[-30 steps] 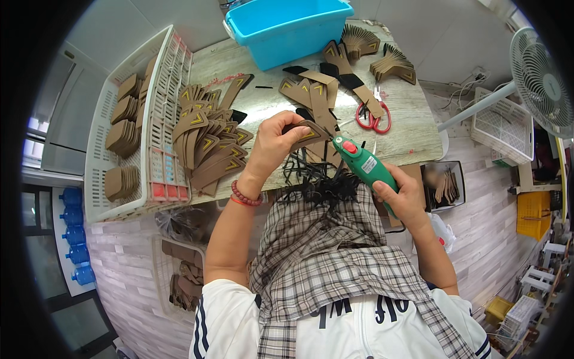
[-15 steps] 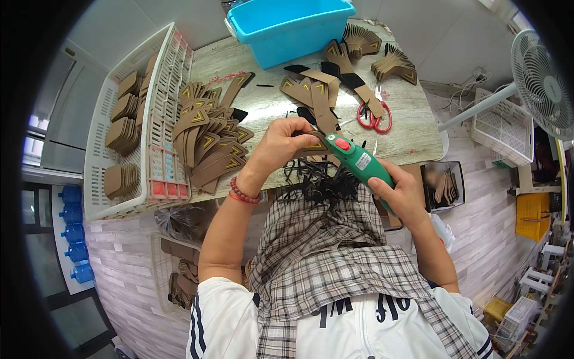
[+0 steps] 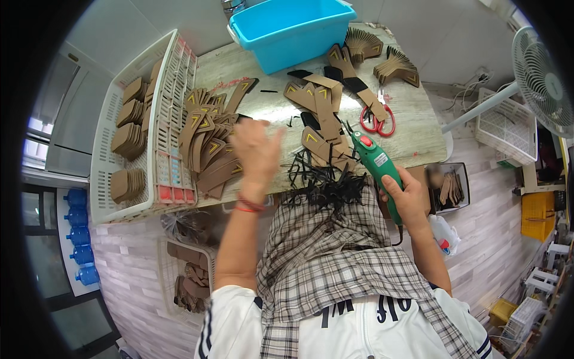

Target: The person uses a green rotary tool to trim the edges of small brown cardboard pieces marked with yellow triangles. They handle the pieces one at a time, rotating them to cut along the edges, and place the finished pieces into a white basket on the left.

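Note:
In my right hand (image 3: 406, 194) is a green electric cutter (image 3: 378, 160) with a red button and a cord at its rear. Its narrow dark tip points up and left, beside brown strips on the table. My left hand (image 3: 258, 149) is smeared by motion, but its thumb stands apart from the fingers and nothing shows in it. It hovers at the right side of a heap of brown curved pieces with yellow chevrons (image 3: 209, 134). A single brown chevron piece (image 3: 314, 140) lies between my hands. Black trimmings (image 3: 326, 185) cover the table's front edge and my plaid apron.
A white crate (image 3: 143, 197) holding stacked brown pieces stands left. The blue tub (image 3: 293, 36) is at the back. Red-handled scissors (image 3: 388, 122) and fanned brown stacks (image 3: 397, 66) lie right. A fan (image 3: 541, 84) rises beyond the table (image 3: 418, 143).
My left hand has let go of the brown chevron piece and moved left toward the heap. My right hand has drawn the electric cutter slightly right and down.

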Tool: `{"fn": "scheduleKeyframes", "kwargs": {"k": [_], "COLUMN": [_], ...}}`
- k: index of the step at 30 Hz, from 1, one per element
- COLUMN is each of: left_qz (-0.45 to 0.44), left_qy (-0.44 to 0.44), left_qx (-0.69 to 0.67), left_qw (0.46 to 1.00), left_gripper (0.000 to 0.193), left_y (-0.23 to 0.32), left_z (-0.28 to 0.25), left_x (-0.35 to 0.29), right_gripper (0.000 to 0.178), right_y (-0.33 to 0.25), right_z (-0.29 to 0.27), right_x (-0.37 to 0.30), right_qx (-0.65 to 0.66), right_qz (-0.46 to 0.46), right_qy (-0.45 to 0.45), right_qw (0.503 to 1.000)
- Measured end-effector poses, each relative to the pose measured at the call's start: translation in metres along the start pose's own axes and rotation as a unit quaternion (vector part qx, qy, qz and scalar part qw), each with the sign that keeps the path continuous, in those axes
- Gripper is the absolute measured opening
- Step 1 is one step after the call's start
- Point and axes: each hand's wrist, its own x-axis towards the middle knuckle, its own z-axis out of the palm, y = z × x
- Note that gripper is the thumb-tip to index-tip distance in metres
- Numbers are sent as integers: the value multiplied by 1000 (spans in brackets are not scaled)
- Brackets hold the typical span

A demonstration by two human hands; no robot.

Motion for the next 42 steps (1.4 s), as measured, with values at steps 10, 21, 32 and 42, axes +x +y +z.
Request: {"fn": "scheduleKeyframes", "kwargs": {"k": [10,21,32,42], "left_qz": [-135,-284,-320,-323], "left_qy": [33,-33,-54,-126], "left_qx": [-247,-692,-718,-721], "left_qw": [959,663,616,600], "left_gripper": [25,9,7,9], "left_y": [40,55,69,78], "left_z": [79,16,32,40], "left_x": [-45,-21,-22,-43], "right_gripper": [35,40,40,40], "right_y": [7,-8,-6,-4], "right_z": [9,28,29,31], "right_x": [-3,-10,-8,-6], "right_qx": [-34,-77,-44,-34], "right_qz": [-8,-44,-48,-64], "right_qy": [2,-16,-12,12], "right_qw": [999,996,998,997]}}
